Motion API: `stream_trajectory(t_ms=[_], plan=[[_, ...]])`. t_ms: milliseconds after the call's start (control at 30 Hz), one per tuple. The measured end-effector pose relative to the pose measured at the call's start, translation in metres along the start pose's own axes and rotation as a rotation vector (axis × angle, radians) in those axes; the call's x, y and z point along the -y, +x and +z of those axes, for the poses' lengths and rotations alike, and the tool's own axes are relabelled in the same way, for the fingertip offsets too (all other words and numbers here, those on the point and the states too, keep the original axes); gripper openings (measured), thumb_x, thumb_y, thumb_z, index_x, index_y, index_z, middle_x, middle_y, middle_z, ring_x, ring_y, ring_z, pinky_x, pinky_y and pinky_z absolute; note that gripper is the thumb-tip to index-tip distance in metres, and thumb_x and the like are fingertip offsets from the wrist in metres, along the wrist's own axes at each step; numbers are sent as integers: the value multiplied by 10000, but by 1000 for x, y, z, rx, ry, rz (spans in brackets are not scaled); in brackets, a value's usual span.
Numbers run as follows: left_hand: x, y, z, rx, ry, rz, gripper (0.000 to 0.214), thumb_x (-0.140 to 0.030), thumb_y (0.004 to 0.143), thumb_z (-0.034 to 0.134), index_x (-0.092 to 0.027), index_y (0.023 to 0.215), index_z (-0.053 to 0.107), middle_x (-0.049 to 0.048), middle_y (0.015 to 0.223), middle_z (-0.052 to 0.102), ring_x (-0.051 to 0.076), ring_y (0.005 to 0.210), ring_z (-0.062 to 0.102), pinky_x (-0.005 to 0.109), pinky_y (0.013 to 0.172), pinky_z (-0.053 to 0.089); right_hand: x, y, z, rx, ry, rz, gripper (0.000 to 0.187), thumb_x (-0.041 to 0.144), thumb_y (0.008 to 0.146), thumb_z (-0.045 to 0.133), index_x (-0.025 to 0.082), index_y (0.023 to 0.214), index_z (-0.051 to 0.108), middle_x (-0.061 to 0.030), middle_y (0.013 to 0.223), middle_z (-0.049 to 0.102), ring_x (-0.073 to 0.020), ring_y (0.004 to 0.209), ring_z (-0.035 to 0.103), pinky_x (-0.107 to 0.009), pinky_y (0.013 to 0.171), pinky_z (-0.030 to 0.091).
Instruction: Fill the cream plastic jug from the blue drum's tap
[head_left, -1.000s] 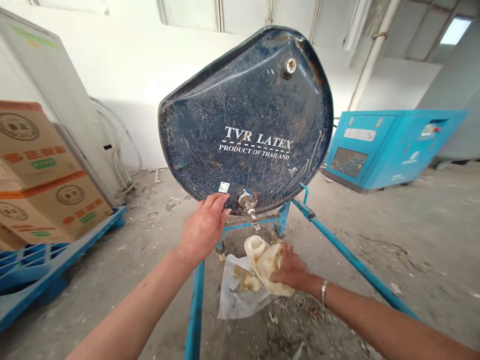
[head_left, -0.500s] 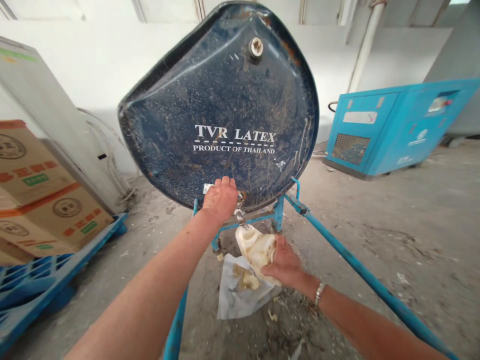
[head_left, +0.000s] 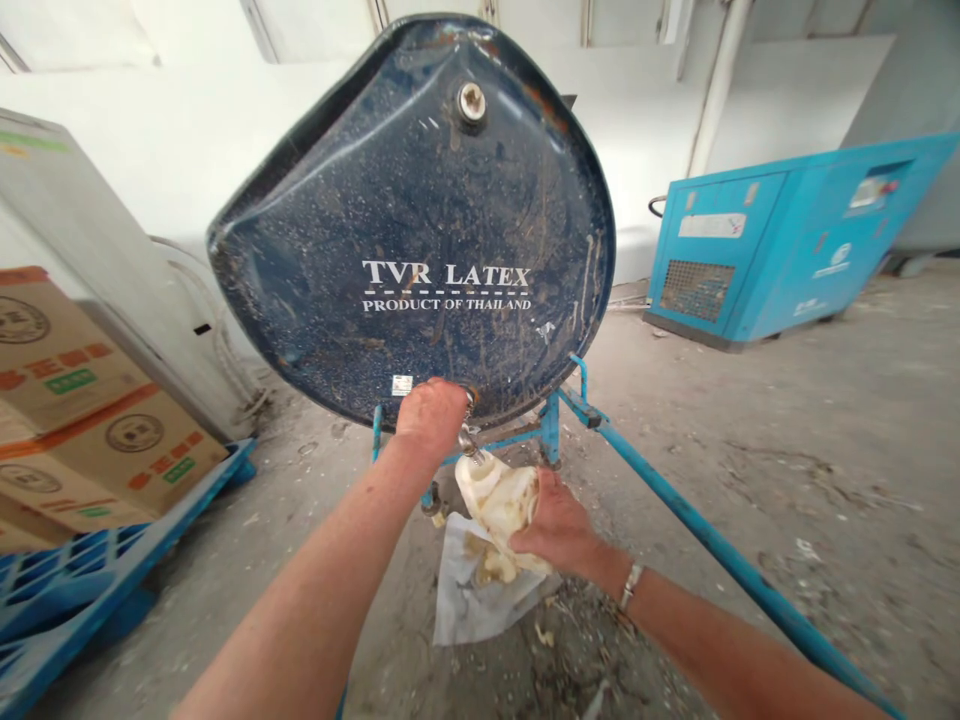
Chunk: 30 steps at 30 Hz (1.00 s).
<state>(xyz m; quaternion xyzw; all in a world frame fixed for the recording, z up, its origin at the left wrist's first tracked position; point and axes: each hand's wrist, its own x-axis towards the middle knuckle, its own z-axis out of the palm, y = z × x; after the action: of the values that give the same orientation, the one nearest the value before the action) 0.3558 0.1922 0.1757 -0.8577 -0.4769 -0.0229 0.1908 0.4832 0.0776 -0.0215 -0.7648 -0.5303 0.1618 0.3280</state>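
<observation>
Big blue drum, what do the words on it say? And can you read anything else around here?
"TVR LATEX" on the drum, white letters.
"PRODUCT OF THAILAND" just under it, same drum.
Small white sticker low on the drum: too small to read.
Boxes, round stamps and green labels: blurred.
Blue machine, white label and logo: too small to read.

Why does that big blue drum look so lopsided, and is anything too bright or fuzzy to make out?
Head view: the wide lens bends the drum into a lopsided shape; the white wall behind is washed out by daylight; the cardboard boxes at the left edge are smeared; the left hand at the tap and right hand holding the pale container stay fairly sharp.
</observation>
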Motion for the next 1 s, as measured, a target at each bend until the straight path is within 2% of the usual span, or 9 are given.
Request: stream_trajectory(t_ms=[167,333,467,700,900,1000], plan=[[-23,-21,-1,-21,-5,22,335,-39,875,348,-60,977,666,198,916,689,299,945,701,400,770,578,4,0,-3,-13,-2,-13,962,378,450,765,191,1309,373,-147,1258,544,-355,1145,539,-467,959,478],[-37,-35,0,-4,-35,58,342,-14,852,343,-48,953,669,202,898,692,293,919,710,380,756,585,5,-2,-7,-17,-31,-31,913,396,462,765,194,1273,397,-148,1240,551,-362,1132,550,-472,966,478],[-36,-36,3,9,-43,79,303,-24,856,386,-58,944,675,178,879,703,282,898,716,384,757,591,5,-3,-6,-22,-39,-43,933,403,475,750,179,1301,380,-155,1249,551,-370,1121,557,-482,930,497],[-32,-30,4,-14,-79,114,282,-192,920,426,-75,939,682,185,894,713,327,900,712,430,752,593,-4,-1,-1,-44,-4,-51,889,389,442,776,213,1231,407,-134,1172,592,-355,1057,586,-472,924,505],[-30,-32,6,-25,-76,99,278,-215,917,433,-73,969,666,184,907,700,314,930,703,396,773,583,-9,-4,-1,-36,-26,-78,930,407,463,765,192,1279,374,-141,1221,568,-350,1101,565,-460,973,481],[-28,-34,9,-24,-68,96,270,-216,915,435,-72,943,662,186,921,691,304,928,702,382,772,580,-11,-4,1,-37,-11,-75,922,391,457,771,220,1271,373,-122,1209,575,-344,1098,569,-456,976,481]])
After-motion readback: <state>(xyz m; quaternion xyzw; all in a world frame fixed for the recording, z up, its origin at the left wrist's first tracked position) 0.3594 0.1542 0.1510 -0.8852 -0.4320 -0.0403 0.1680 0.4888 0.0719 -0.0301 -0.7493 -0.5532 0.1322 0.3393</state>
